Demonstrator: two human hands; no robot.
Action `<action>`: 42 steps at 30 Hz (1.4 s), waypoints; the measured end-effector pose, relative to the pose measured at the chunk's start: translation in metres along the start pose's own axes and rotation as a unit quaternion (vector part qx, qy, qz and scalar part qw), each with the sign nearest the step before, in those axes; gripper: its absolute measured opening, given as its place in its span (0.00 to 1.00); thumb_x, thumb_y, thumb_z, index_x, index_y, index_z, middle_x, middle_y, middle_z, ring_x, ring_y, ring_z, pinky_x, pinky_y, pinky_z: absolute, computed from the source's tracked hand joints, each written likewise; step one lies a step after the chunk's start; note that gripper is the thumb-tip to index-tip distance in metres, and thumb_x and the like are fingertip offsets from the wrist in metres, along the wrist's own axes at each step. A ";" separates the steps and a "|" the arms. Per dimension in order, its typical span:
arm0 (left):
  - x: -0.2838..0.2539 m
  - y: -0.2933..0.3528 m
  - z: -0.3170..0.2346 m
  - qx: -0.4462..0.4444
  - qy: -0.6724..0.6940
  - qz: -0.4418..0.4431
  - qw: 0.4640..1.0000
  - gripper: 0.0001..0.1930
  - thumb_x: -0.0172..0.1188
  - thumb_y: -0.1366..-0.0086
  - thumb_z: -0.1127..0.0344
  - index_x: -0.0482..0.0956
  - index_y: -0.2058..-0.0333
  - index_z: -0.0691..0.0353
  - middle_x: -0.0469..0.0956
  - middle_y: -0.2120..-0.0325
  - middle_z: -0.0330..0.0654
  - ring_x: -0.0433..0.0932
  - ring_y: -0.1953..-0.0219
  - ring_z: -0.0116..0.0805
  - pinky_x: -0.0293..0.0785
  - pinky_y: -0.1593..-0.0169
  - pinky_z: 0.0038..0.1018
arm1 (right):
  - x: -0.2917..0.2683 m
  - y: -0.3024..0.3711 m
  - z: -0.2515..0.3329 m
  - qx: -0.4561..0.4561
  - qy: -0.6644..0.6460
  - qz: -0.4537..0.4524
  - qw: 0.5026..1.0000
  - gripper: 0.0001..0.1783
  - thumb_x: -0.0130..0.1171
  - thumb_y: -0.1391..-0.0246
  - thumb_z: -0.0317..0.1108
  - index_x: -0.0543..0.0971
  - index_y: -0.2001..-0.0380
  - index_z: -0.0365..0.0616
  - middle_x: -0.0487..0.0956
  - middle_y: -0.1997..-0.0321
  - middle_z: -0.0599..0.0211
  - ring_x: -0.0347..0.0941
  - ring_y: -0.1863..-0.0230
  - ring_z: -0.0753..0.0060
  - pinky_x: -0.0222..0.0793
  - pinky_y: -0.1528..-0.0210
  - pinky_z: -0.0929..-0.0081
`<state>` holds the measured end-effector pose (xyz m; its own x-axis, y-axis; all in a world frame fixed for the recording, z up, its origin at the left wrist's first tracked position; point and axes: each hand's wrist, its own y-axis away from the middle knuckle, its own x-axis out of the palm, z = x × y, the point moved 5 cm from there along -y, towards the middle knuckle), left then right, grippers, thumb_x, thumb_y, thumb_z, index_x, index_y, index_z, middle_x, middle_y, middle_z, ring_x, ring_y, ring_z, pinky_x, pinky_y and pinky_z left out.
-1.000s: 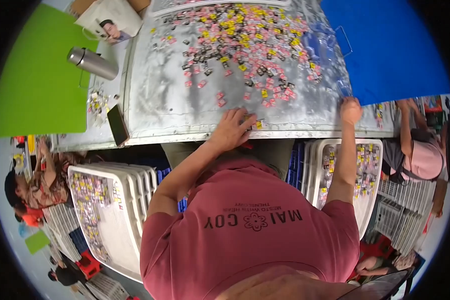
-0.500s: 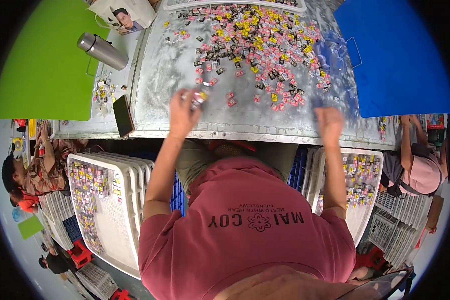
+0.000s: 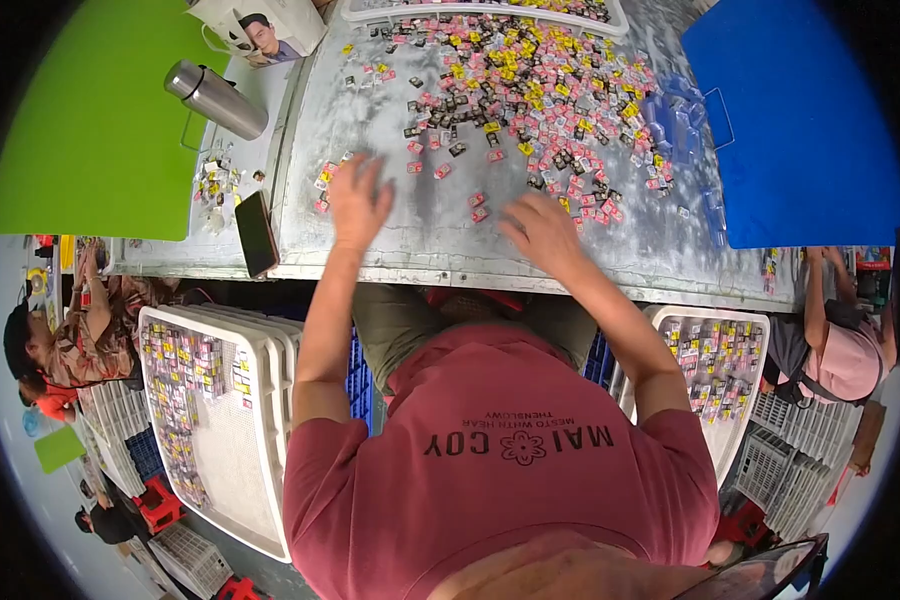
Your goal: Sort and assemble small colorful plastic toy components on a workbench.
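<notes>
My left hand (image 3: 360, 203) is open over the metal table (image 3: 400, 245), fingers spread and pointing away from me. Beside its fingertips lies a small cluster of pink and yellow printed pieces (image 3: 324, 178), partly hidden by the hand. Toward the middle, my right hand (image 3: 544, 233) hovers low with fingers apart and no piece visible in it. Two pink pieces (image 3: 478, 208) rest just left of its fingertips. Beyond both hands spreads a large heap of small rectangular pieces (image 3: 540, 90) in pink, black and yellow.
A clear-walled tray (image 3: 620, 22) stands at the far edge. Clear plastic cases (image 3: 678, 125) lie right, beside a blue panel (image 3: 800, 130). At left are a phone (image 3: 257, 234), a steel flask (image 3: 215, 98) and a green panel (image 3: 90, 120). Stacked white trays (image 3: 270, 430) flank my legs.
My left hand has shifted left and let go of a handful of pieces, which now lie on the table. My right hand has swung from the right toward the middle, its fingers opening.
</notes>
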<state>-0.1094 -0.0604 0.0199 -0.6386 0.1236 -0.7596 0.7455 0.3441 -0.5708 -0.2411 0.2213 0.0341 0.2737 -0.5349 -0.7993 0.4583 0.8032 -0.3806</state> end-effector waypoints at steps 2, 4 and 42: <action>0.020 0.003 -0.018 0.029 0.024 -0.011 0.999 0.22 0.68 0.44 0.67 0.82 0.48 0.56 0.77 0.46 0.48 0.74 0.44 0.54 0.69 0.40 0.46 | 0.022 -0.049 -0.004 -0.003 -0.029 -0.008 1.000 0.15 0.66 0.44 0.34 0.82 0.54 0.42 0.80 0.53 0.58 0.77 0.51 0.49 0.74 0.48 0.56; 0.042 -0.003 -0.036 0.032 0.093 0.039 0.994 0.21 0.66 0.43 0.69 0.82 0.48 0.59 0.77 0.47 0.47 0.74 0.45 0.52 0.70 0.41 0.45 | 0.049 -0.087 -0.020 -0.020 -0.025 -0.028 0.999 0.16 0.65 0.44 0.33 0.81 0.52 0.42 0.80 0.50 0.56 0.77 0.50 0.48 0.74 0.46 0.56; 0.092 -0.072 -0.021 0.034 0.098 0.099 0.990 0.15 0.67 0.43 0.70 0.86 0.56 0.64 0.83 0.61 0.47 0.83 0.60 0.49 0.80 0.55 0.42 | 0.104 -0.166 -0.058 0.061 -0.029 0.055 0.996 0.18 0.69 0.52 0.30 0.81 0.56 0.41 0.80 0.53 0.55 0.77 0.48 0.49 0.74 0.45 0.57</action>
<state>-0.2263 -0.0544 -0.0023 -0.4983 0.3630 -0.7874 0.8667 0.2330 -0.4410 -0.3376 0.0473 -0.0132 0.3743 -0.4620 -0.8040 0.5208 0.8221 -0.2299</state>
